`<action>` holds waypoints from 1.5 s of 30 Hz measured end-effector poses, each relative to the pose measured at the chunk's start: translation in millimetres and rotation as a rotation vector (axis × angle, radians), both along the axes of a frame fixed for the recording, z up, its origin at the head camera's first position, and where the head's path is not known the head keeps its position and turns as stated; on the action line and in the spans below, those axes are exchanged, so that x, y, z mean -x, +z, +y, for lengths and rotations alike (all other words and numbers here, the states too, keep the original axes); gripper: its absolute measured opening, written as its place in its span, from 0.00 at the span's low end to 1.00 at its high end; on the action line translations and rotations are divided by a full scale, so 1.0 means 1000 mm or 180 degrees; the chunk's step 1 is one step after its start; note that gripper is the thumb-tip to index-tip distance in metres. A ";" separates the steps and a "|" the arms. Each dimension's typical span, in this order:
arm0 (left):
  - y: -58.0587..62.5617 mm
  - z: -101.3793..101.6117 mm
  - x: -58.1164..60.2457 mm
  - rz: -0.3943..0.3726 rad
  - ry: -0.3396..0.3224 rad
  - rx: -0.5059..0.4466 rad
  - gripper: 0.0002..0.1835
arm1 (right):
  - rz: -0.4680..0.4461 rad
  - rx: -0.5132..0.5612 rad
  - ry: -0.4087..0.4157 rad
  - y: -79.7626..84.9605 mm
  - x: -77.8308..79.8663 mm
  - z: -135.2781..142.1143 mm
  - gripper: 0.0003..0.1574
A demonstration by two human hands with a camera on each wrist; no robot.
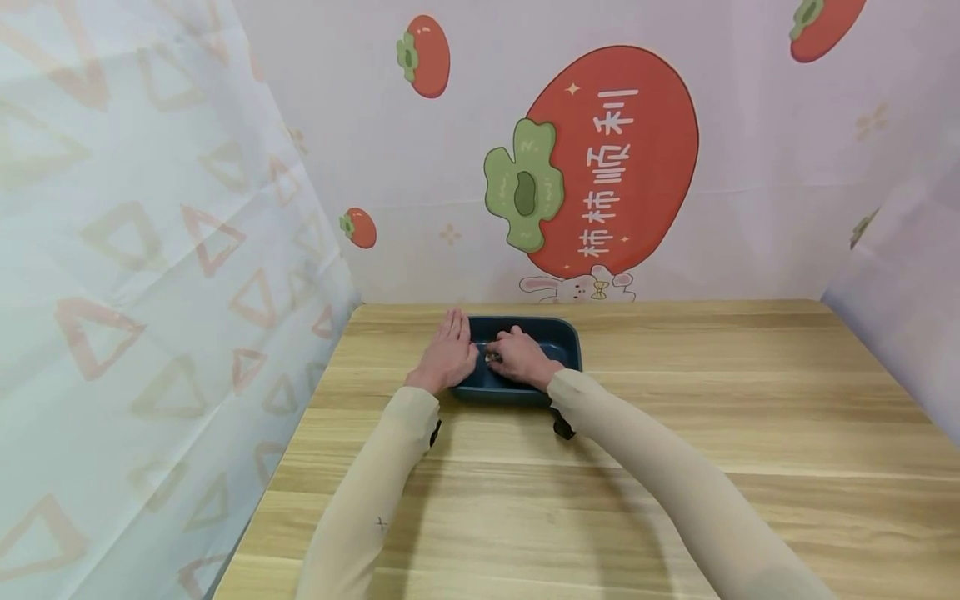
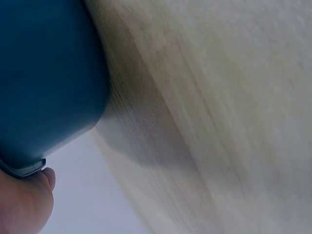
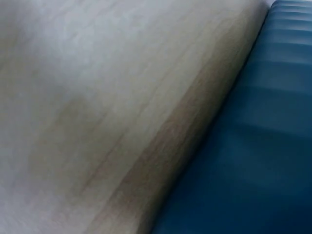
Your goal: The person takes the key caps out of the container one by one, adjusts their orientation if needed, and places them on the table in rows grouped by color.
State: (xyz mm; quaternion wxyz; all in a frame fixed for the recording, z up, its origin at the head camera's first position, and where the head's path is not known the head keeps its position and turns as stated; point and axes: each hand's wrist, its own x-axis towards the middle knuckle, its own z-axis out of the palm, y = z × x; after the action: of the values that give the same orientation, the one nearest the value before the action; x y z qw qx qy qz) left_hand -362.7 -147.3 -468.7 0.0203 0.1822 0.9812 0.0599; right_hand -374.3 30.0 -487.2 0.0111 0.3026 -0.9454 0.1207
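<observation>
A dark blue rectangular tray with rounded corners stands on the wooden table. My left hand rests on its left rim with the fingers straight and pointing away from me. In the left wrist view, part of that hand touches the tray's rim at the lower left. My right hand reaches into the tray with bent fingers. Its fingertips pinch a small dark-and-pale thing, mostly hidden, whose kind I cannot make out. The right wrist view shows only the tray's ribbed outer wall and the table.
The wooden table extends to the right and toward me. A patterned cloth hangs along the left side, and a printed backdrop rises behind the table's far edge. Small black devices sit under both wrists.
</observation>
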 end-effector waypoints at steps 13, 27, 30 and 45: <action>0.005 0.001 0.000 -0.0081 0.0044 -0.0059 0.34 | -0.0003 0.0188 -0.0228 0.007 0.003 0.006 0.16; 0.010 0.002 -0.004 -0.0138 0.0137 0.0093 0.37 | -0.0271 0.0960 -0.0440 0.032 -0.007 0.028 0.16; 0.008 0.003 -0.003 -0.0101 0.0133 0.0104 0.37 | -0.0287 0.1131 -0.0349 0.034 -0.011 0.035 0.16; 0.005 0.003 -0.003 -0.0015 0.0156 0.0006 0.35 | -0.0227 0.1283 -0.0398 0.044 -0.034 0.061 0.16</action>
State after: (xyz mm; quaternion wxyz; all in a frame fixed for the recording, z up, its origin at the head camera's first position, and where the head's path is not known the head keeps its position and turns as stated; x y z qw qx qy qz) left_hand -360.0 -144.7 -463.7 0.0213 0.1580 0.9854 0.0599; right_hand -340.2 91.2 -443.5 0.0454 0.2306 -0.9188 0.3170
